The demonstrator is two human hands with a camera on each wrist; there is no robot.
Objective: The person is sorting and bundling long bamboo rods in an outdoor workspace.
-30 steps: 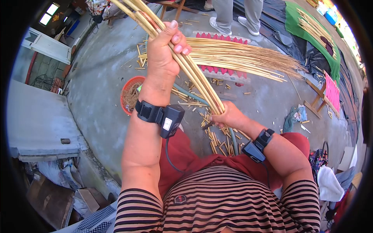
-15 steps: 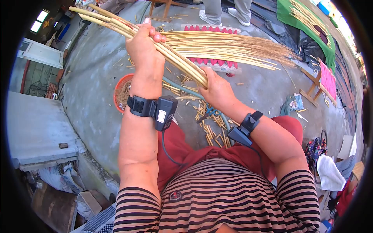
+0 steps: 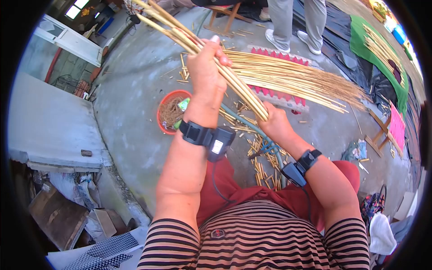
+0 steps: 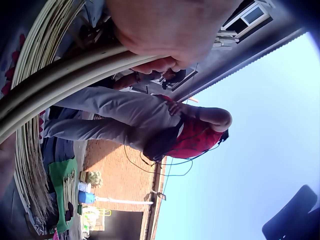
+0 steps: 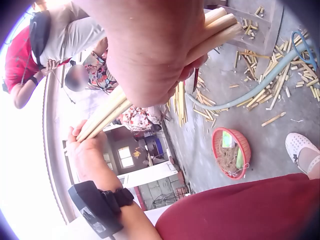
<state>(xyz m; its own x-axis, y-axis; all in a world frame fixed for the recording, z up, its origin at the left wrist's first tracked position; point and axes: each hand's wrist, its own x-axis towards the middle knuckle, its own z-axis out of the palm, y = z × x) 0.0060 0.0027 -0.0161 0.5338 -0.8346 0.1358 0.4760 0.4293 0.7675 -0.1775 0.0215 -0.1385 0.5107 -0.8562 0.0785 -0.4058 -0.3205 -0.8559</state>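
A bundle of several pale stalks (image 3: 240, 87) slants across the head view, held off the ground. My left hand (image 3: 208, 72) grips it toward its upper part, fingers curled round, with stalk ends spreading beyond. At the lower cut ends, my right hand (image 3: 275, 123) is curled round the bundle. In the left wrist view the left hand (image 4: 170, 30) covers part of the stalks (image 4: 65, 90). The right wrist view shows the right hand (image 5: 150, 50) round the stalks (image 5: 215, 35), whose cut ends stick out past it.
Long brushy stalks (image 3: 279, 74) lie across a pink-edged support. A red basket (image 3: 164, 121) holds fibres. Cut pieces (image 3: 263, 173), a hose (image 3: 245, 120) and blue-handled shears (image 3: 270, 146) lie on the ground. A standing person (image 3: 282, 22) is beyond; a pink-topped stool (image 3: 396, 128) stands right.
The bundle first swung flatter with both hands, its far end leftward, then tilted steeper again. Both hands still grip it. The head view has shifted too.
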